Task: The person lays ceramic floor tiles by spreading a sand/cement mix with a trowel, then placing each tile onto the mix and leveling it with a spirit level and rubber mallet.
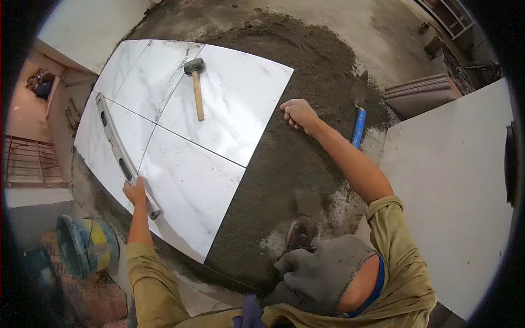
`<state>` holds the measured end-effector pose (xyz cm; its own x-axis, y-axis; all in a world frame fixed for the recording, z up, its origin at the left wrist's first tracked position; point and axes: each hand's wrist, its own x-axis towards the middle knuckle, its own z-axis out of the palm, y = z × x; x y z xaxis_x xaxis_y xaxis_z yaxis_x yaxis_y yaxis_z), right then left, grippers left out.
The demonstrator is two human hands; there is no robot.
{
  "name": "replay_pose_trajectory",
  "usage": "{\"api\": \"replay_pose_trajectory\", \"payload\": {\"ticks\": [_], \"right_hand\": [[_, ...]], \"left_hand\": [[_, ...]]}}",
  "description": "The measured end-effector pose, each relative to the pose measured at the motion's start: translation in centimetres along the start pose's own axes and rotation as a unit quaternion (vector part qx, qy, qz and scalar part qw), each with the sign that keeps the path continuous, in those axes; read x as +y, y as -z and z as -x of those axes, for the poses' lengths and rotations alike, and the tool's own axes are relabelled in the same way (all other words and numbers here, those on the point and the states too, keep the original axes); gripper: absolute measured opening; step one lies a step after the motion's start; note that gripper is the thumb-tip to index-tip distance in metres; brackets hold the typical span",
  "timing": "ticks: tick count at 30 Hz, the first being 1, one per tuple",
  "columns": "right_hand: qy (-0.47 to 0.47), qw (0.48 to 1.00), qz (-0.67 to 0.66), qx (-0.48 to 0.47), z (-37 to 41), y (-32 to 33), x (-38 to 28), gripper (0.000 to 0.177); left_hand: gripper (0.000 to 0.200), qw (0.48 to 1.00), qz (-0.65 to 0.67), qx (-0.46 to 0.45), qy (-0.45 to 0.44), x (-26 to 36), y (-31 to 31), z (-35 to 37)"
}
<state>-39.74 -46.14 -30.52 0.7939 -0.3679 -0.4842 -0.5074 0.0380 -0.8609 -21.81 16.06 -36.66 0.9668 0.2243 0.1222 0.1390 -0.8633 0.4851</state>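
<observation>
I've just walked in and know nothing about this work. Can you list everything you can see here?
tiles: several, white with grey veins, laid together on the floor, centre left
mortar: one bed, dark grey, spread around and right of the tiles
level: one, silver grey, lying along the left side of the tiles
mallet: one, black head and wooden handle, lying on the tiles
trowel: one, blue handle, on the mortar at right
board: one, white, far right
bucket: one, blue and yellow, lower left
shoe: one, brown, on the mortar
left hand: one, on the near end of the level
right hand: one, fingers bent, at the tiles' right edge
</observation>
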Motion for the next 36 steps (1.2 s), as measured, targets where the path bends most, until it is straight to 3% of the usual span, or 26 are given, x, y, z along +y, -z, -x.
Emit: {"api": "replay_pose_trajectory", "payload": {"ticks": [4, 6, 8, 9, 10, 11, 12, 13, 14, 15, 17, 20, 22, 24, 26, 27, 28, 29, 30, 31, 32, 33, 36], "right_hand": [[-0.054, 0.996, -0.052, -0.046, 0.4, -0.6, 0.0, 0.030], [-0.072, 0.993, -0.075, -0.062, 0.7, -1.1, -0.2, 0.030], [-0.104, 0.988, -0.095, -0.064, 1.1, -1.7, -0.7, 0.031], [-0.104, 0.988, -0.091, -0.074, 1.0, -2.1, -0.6, 0.031], [-0.103, 0.988, -0.093, -0.069, 0.9, -2.3, -0.5, 0.029], [-0.098, 0.989, -0.094, -0.066, 0.7, -2.5, -0.5, 0.028], [-0.101, 0.988, -0.106, -0.052, 0.7, -2.9, -0.6, 0.019], [-0.096, 0.988, -0.097, -0.065, 0.5, -3.1, -0.5, 0.019], [-0.094, 0.988, -0.106, -0.066, 0.2, -3.2, -0.4, 0.014], [-0.093, 0.987, -0.114, -0.067, -0.1, -3.3, -0.3, 0.011], [-0.088, 0.988, -0.106, -0.071, 0.1, -3.8, -0.9, 0.009], [-0.107, 0.987, -0.104, -0.064, -0.1, -4.2, -1.2, 0.010], [-0.135, 0.982, -0.117, -0.061, 0.1, -4.4, -1.2, 0.012], [-0.138, 0.978, -0.140, -0.072, -0.5, -4.1, -0.5, 0.012], [-0.142, 0.973, -0.166, -0.075, -0.7, -4.0, -0.6, 0.012], [-0.143, 0.975, -0.160, -0.064, -0.4, -4.0, -0.9, 0.012], [-0.145, 0.976, -0.153, -0.052, -0.1, -3.8, -1.0, 0.012], [-0.147, 0.976, -0.156, -0.048, -0.2, -3.7, -0.9, 0.012], [-0.151, 0.973, -0.164, -0.052, -0.5, -3.6, -0.7, 0.011], [-0.155, 0.971, -0.171, -0.058, -0.8, -3.7, -0.6, 0.010], [-0.158, 0.971, -0.168, -0.055, -0.8, -3.9, -0.5, 0.010], [-0.153, 0.972, -0.168, -0.058, -0.8, -4.1, -0.6, 0.010], [-0.144, 0.970, -0.194, -0.040, -0.4, -4.7, -0.3, 0.011]], "left_hand": [[0.075, 0.994, -0.092, 0.023, 0.054, -0.7, -2.0, -1.4], [0.074, 0.989, -0.124, 0.024, 0.079, 0.8, -2.5, -1.6], [0.073, 0.959, -0.244, 0.073, 0.125, 4.7, -3.0, -1.0], [0.069, 0.954, -0.258, 0.129, 0.078, 4.3, -5.9, -2.3], [0.064, 0.958, -0.102, 0.244, -0.109, -1.1, -12.5, -6.2], [0.053, 0.977, 0.028, 0.114, -0.178, 6.8, -11.2, -3.1], [0.047, 0.976, 0.110, 0.004, -0.186, 12.5, -11.3, -2.2], [0.045, 0.965, 0.146, -0.106, -0.189, 14.7, -14.6, -3.0], [0.050, 0.950, 0.124, -0.079, -0.274, 17.8, -17.4, -2.4], [0.060, 0.967, 0.133, -0.111, -0.185, 24.0, -15.0, 0.8], [0.079, 0.982, -0.003, -0.135, -0.135, 29.4, -15.4, 1.6], [0.059, 0.972, -0.027, -0.220, -0.085, 32.7, -16.2, 1.0], [0.051, 0.973, -0.024, -0.218, -0.073, 32.9, -16.1, 0.2], [0.038, 0.942, -0.040, -0.281, -0.178, 32.7, -13.4, -0.2], [0.031, 0.972, 0.085, -0.208, -0.061, 29.0, -13.9, -0.1], [0.029, 0.966, 0.153, -0.202, -0.050, 26.3, -14.0, -0.7], [0.028, 0.984, 0.109, -0.078, -0.117, 23.1, -15.0, -0.8], [0.030, 0.982, 0.041, -0.053, -0.177, 14.6, -22.4, -5.8], [0.030, 0.984, 0.153, -0.084, 0.046, 18.7, -13.6, -2.6], [0.030, 0.997, 0.065, -0.033, 0.012, 14.3, -15.7, -4.6], [0.029, 0.990, 0.078, 0.004, 0.115, 16.7, -10.7, -2.8], [0.030, 0.990, 0.029, 0.020, 0.134, 13.0, -12.4, -4.9], [0.033, 0.978, 0.102, 0.028, 0.181, 9.5, -10.5, -5.7]]}}
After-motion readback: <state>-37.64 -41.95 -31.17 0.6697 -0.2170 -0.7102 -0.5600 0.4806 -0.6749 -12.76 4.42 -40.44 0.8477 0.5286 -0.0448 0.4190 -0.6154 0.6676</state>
